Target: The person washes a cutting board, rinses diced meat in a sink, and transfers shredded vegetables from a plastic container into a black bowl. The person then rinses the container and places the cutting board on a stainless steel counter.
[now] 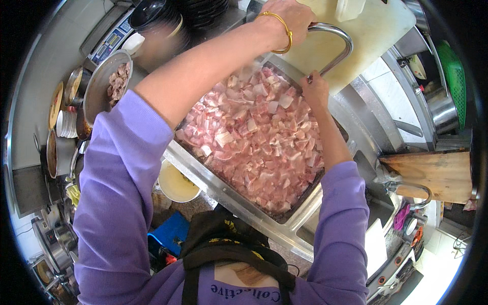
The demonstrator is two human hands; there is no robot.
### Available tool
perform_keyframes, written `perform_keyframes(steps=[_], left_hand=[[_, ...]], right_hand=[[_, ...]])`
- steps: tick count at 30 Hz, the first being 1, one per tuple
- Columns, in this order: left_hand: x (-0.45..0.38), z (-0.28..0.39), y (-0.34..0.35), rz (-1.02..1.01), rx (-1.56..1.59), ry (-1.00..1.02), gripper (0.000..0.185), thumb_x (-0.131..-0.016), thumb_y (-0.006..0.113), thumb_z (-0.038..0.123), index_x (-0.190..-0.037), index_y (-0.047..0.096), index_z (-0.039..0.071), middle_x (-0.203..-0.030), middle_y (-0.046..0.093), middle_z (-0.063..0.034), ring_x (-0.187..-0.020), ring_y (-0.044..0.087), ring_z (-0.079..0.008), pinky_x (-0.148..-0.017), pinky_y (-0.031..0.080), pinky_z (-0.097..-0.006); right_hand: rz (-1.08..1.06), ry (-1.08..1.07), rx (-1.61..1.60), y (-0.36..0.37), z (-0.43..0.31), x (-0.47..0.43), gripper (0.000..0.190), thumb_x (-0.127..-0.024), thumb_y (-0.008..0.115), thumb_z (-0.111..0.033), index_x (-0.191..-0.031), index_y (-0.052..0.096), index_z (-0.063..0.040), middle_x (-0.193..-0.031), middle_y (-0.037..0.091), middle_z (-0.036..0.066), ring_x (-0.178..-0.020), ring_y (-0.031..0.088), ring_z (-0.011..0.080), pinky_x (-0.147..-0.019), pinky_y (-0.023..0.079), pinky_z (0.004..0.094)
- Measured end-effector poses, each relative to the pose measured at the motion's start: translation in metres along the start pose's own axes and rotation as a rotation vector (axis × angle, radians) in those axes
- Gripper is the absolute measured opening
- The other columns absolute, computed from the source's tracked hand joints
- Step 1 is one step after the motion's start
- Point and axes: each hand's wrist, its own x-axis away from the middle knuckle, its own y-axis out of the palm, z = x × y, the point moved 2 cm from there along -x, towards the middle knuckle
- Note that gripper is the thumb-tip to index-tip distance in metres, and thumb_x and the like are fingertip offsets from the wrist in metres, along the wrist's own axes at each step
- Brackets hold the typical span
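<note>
A stainless steel sink basin (202,183) in front of me is heaped with chunks of raw pale pink meat (263,141). Across its far corner arches a chrome faucet (345,40). My left hand (286,21), with a gold bangle (288,36) at the wrist, is closed at the faucet's upper end; its fingers are partly hidden at the picture's top. My right hand (317,89) grips the faucet's lower spout end, over the basin's right edge. Part of the meat is hidden under my forearms.
A pale cutting board (370,30) lies beyond the faucet. At left stand a large metal bowl (89,95) with meat pieces and stacked black bowls (152,15). A pot of yellowish liquid (177,181) sits below the sink's left edge. A second faucet (419,187) and wooden board (434,175) are at right.
</note>
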Motion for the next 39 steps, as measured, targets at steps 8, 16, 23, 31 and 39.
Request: perform_keyframes(steps=[8, 16, 23, 31, 39], left_hand=[[-0.003, 0.002, 0.0, 0.032, -0.018, 0.013, 0.019, -0.08, 0.053, 0.019, -0.084, 0.07, 0.012, -0.084, 0.068, -0.0144, -0.083, 0.066, -0.0322, -0.075, 0.052, -0.0419], [0.005, 0.013, -0.008, -0.007, 0.003, -0.026, 0.017, -0.078, 0.055, 0.018, -0.083, 0.07, 0.011, -0.083, 0.068, -0.0148, -0.081, 0.067, -0.0319, -0.073, 0.052, -0.0413], [-0.002, 0.008, 0.001, 0.067, -0.054, 0.01, 0.015, -0.075, 0.056, 0.014, -0.077, 0.07, 0.01, -0.079, 0.068, -0.015, -0.077, 0.067, -0.0322, -0.069, 0.054, -0.0418], [0.002, 0.009, 0.006, 0.147, -0.049, 0.036, 0.015, -0.074, 0.056, 0.015, -0.073, 0.071, 0.009, -0.076, 0.067, -0.0159, -0.076, 0.067, -0.0318, -0.069, 0.054, -0.0412], [0.004, 0.019, 0.006, -0.054, -0.067, -0.03, 0.02, -0.077, 0.057, 0.015, -0.091, 0.071, 0.013, -0.089, 0.069, -0.0128, -0.087, 0.067, -0.0296, -0.076, 0.052, -0.0401]], right_hand=[[-0.163, -0.215, 0.521, 0.013, -0.01, -0.002, 0.018, -0.082, 0.058, -0.011, -0.094, 0.055, 0.002, -0.077, 0.066, 0.022, -0.075, 0.068, 0.0336, -0.064, 0.054, 0.0429], [-0.323, -0.234, 0.671, 0.032, -0.02, -0.013, 0.028, -0.078, 0.064, -0.009, -0.103, 0.057, 0.003, -0.084, 0.069, 0.016, -0.079, 0.07, 0.03, -0.068, 0.058, 0.0386], [-0.238, -0.282, 0.516, 0.02, -0.017, -0.005, 0.032, -0.075, 0.067, -0.01, -0.102, 0.054, 0.001, -0.089, 0.066, 0.019, -0.083, 0.067, 0.0349, -0.071, 0.055, 0.0428], [-0.267, -0.184, 0.298, 0.007, -0.018, 0.003, 0.032, -0.081, 0.059, -0.014, -0.106, 0.048, 0.002, -0.093, 0.061, 0.028, -0.088, 0.061, 0.045, -0.076, 0.049, 0.0518], [-0.145, -0.134, 0.338, 0.013, -0.02, -0.007, 0.029, -0.082, 0.061, -0.025, -0.091, 0.06, 0.002, -0.086, 0.065, 0.023, -0.079, 0.065, 0.041, -0.071, 0.053, 0.048]])
